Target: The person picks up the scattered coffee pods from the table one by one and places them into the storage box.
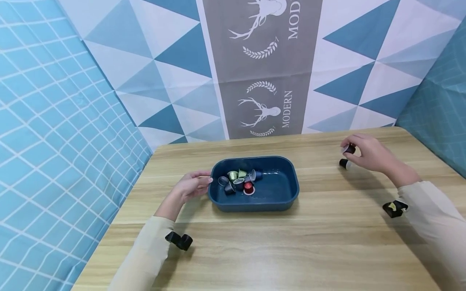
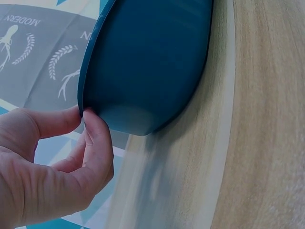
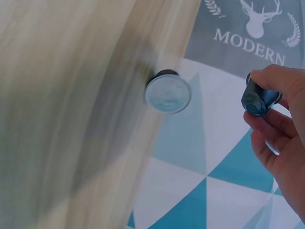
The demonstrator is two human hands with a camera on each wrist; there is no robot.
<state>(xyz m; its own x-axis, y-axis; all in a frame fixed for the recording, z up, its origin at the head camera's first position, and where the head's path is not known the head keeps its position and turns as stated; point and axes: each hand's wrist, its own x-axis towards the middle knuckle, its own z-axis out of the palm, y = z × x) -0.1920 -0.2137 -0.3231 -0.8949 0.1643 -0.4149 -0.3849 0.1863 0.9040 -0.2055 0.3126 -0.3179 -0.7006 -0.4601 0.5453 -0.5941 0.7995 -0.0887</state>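
A dark blue rectangular bin (image 1: pixel 273 207) stands on the wooden table, several coffee capsules grouped in its left half. Among them are a red capsule (image 1: pixel 248 187), a green capsule (image 1: pixel 232 175) and a dark blue capsule (image 1: pixel 257 175). My left hand (image 1: pixel 191 186) pinches the bin's left rim between thumb and fingers, plain in the left wrist view (image 2: pixel 57 171). Over the table's far right, my right hand (image 1: pixel 371 153) holds a dark coffee capsule (image 3: pixel 259 98) between thumb and fingers. Just below it, a black capsule (image 1: pixel 343 163) lies on its side; its pale lid (image 3: pixel 167 93) faces the right wrist camera.
The wooden table (image 1: pixel 233 250) extends in front of the bin and between it and the right hand. A patterned cloth (image 1: pixel 262 93) hangs behind the table, with blue cloth (image 1: pixel 54 121) along the left. Black wrist devices (image 1: pixel 179 241) sit on both sleeves.
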